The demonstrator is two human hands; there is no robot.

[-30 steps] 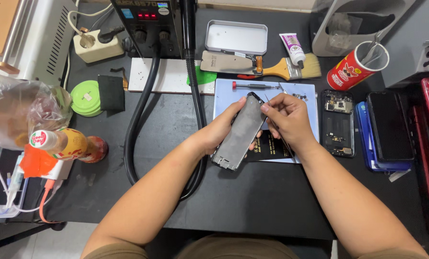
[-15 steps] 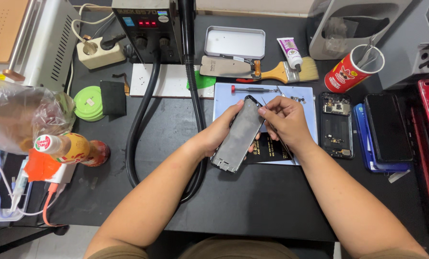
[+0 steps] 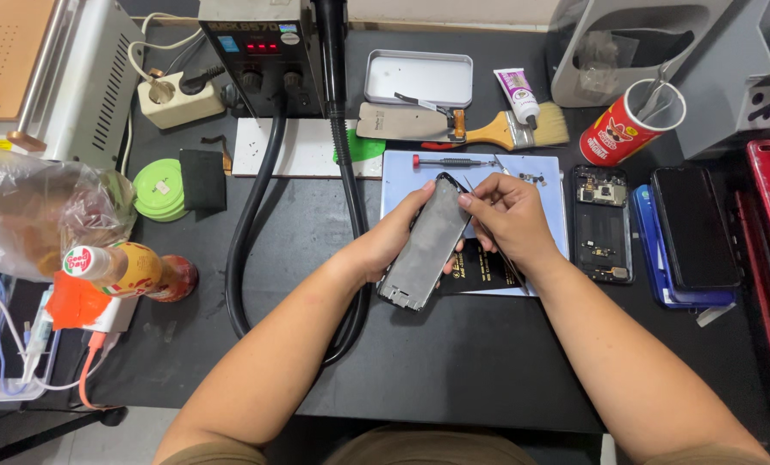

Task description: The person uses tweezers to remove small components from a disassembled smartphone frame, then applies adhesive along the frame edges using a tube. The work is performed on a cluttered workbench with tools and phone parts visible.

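A black surface (image 3: 454, 370) fills most of the view under even, soft light. At the far left stands a white metal machine (image 3: 75, 77) with vent slots and a wooden top. At the far right is a grey plastic housing (image 3: 729, 95). A pale floor (image 3: 135, 435) shows at the near left, under the surface edge.

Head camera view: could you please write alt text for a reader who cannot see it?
A person's left hand holds a grey phone panel above a black workbench, while the right hand works thin tweezers at its top edge. Nearby lie a pale blue mat, a brush and an opened phone.
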